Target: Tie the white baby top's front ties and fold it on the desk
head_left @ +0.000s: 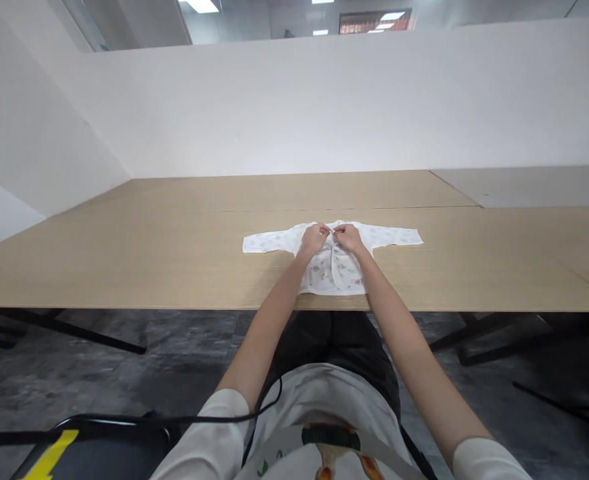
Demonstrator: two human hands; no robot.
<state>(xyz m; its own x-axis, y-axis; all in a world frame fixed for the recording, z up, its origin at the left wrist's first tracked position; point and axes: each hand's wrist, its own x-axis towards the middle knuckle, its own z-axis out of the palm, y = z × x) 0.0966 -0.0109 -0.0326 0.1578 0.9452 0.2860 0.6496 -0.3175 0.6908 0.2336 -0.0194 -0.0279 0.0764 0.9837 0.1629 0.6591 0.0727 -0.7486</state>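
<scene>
A small white baby shirt (319, 275) with a faint print lies flat near the table's front edge, its two long sleeves spread out to either side. My left hand (315, 239) and my right hand (348, 237) meet at the front opening near the neckline. The fingertips of both are pinched on the shirt's edges there, close together and slightly raised. Below them the front panel overlaps down to the hem. Whatever small fastening may sit between the fingertips is too small to make out.
The wooden table (174, 267) runs wide to both sides, with a white wall (294, 113) behind it. A black chair (109, 447) with yellow tape stands at the lower left. A black cable (214, 419) crosses beside my left arm.
</scene>
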